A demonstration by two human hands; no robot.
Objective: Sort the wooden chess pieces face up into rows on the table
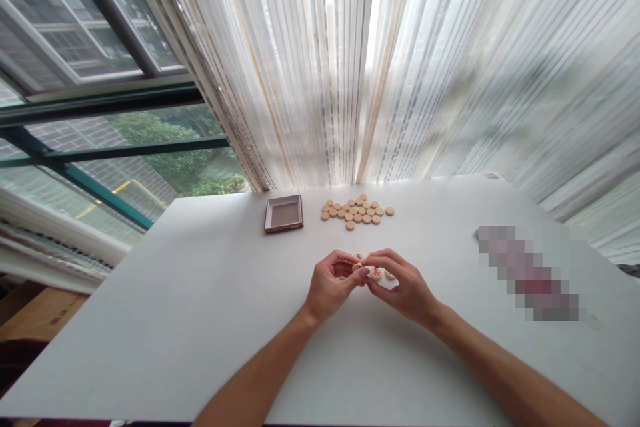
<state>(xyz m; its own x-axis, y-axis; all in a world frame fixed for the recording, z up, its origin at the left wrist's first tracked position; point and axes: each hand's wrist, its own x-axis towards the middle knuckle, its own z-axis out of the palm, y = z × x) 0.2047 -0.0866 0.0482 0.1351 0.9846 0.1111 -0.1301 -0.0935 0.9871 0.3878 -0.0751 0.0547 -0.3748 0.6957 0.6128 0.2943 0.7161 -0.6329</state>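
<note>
Both hands meet over the middle of the white table (200, 320). Between the thumb and fingers of my left hand (330, 285) is a round wooden xiangqi piece (358, 267), tilted. My right hand (403, 287) curves around it from the other side, fingertips close to the left thumb. Under the right hand's arch sits a xiangqi piece with a red character (375, 272), face up. Another piece (389, 275) lies beside it, partly covered by the right fingers. One more piece with a dark character (359, 257) shows behind the fingertips.
Farther back, several plain-faced wooden discs (361, 211) lie in a loose cluster. Left of them stands a shallow open box (285, 215) with a brown rim. A blurred-out pinkish object (525, 273) lies at right. Striped curtains (320, 80) hang along the table's far edge.
</note>
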